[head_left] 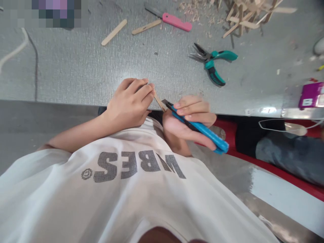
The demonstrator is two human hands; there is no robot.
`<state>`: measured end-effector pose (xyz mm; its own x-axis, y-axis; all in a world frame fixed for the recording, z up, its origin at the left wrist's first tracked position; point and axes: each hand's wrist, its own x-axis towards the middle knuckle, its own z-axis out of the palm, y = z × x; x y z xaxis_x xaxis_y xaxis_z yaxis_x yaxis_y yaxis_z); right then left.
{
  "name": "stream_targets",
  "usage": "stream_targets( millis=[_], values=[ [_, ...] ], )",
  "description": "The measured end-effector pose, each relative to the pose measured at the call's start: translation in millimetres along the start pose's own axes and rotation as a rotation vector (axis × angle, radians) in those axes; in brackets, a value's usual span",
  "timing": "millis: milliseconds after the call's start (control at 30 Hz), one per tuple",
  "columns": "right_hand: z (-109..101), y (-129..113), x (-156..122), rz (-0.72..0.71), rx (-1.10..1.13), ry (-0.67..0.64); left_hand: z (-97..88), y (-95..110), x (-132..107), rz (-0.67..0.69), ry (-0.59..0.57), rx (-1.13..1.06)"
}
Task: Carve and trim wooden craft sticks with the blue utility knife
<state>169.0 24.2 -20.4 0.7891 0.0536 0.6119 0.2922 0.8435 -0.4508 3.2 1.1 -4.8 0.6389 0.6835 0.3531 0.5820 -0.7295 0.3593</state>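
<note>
Pinched close in the fingers of the left hand [131, 103], the wooden stick [159, 100] slanted toward five o'clock by the near edge of the table [76, 71]. The right hand's grip was wrapped firmly around a blue knife [207, 133], aimed at ten o'clock with its blade at the stick's free end; that right hand [181, 131] sat just behind this end. The likeliest trouble was a cut: too hard a push could have made the blade skid off the narrow wood into a finger. Held at one end only, the stick might also have twisted or split. Anything dropped could have fallen past the edge onto the lap. A careless reach toward half past twelve risked the pink knife [177, 22], its blade bared, beyond the pliers [211, 62] at two o'clock.
</note>
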Motion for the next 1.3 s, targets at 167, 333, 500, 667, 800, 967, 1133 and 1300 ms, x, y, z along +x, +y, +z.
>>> stream_targets(
  millis=[167,333,500,667,800,967,1133,1300],
  values=[
    [-8.2,-20.9,6.5,0.308,-0.204,-0.233,-0.4,-1.6,-0.5,0.003,0.0,-0.009],
    [-1.3,-7.7,0.4,0.101,0.046,-0.103,3.0,-2.4,-3.2,0.018,0.029,0.011],
    [13.5,2.0,3.0,0.023,0.098,-0.048,5.8,-1.9,-5.9,0.026,0.084,0.064],
    [4.4,-12.4,16.3,0.069,-0.175,-0.093,8.5,-4.3,-8.7,0.082,0.137,0.145],
    [-3.7,-17.0,14.6,0.144,-0.238,-0.191,12.8,-8.1,-10.5,0.183,0.223,0.264],
    [5.4,-10.9,7.5,0.151,-0.174,-0.226,12.8,-9.1,-6.3,0.331,0.359,0.404],
    [9.8,4.8,5.1,0.099,0.057,-0.276,11.5,-7.6,-2.6,0.367,0.413,0.397],
    [0.1,2.4,2.9,0.138,0.167,-0.366,18.7,-12.0,-8.4,0.345,0.435,0.335]
  ],
)
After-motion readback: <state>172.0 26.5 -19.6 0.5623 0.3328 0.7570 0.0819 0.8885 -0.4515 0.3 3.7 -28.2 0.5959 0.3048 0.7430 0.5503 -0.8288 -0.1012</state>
